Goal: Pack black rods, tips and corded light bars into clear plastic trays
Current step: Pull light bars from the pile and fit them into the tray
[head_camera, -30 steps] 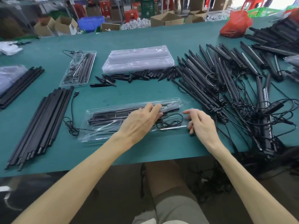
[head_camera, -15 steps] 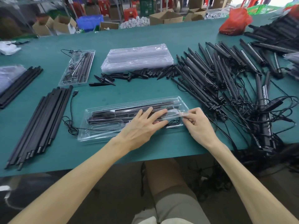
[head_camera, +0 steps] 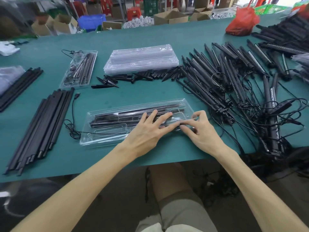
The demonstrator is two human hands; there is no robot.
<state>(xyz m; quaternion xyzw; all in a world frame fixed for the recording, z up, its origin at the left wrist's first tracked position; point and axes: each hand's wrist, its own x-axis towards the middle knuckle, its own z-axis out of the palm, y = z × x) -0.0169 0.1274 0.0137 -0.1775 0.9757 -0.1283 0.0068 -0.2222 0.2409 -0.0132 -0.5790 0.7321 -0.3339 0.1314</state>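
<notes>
We see the left hand (head_camera: 148, 129) laid flat on the clear plastic tray (head_camera: 103, 139) at 6 o'clock on the green tabletop (head_camera: 117, 92). Its fingers are straight and spread, pressing on the contents. We judge this keeps the springy load seated while the other end is tucked in. The right hand (head_camera: 200, 129) sits at the tray's 3 o'clock end with its fingers curled. Thumb and forefinger pinch what looks like the tray's clear edge, and the lower fingers touch a dark loop of cord.

Inside the tray, long black bars (head_camera: 117, 117) lie lengthwise in the far channels, and the near pockets look mostly bare. A thin black cord (head_camera: 73, 129) spills out at the 9 o'clock end, so we judge this tray unfinished.

At 12 o'clock sits a stack of empty clear trays (head_camera: 140, 59), with a row of black pointed tips (head_camera: 150, 76) just in front. A filled tray (head_camera: 78, 69) lies at 11 o'clock, loose black rods (head_camera: 41, 128) at 9 o'clock, and a tangled pile of corded black light bars (head_camera: 234, 84) at 2 o'clock. All seem laid out for easy reach.
</notes>
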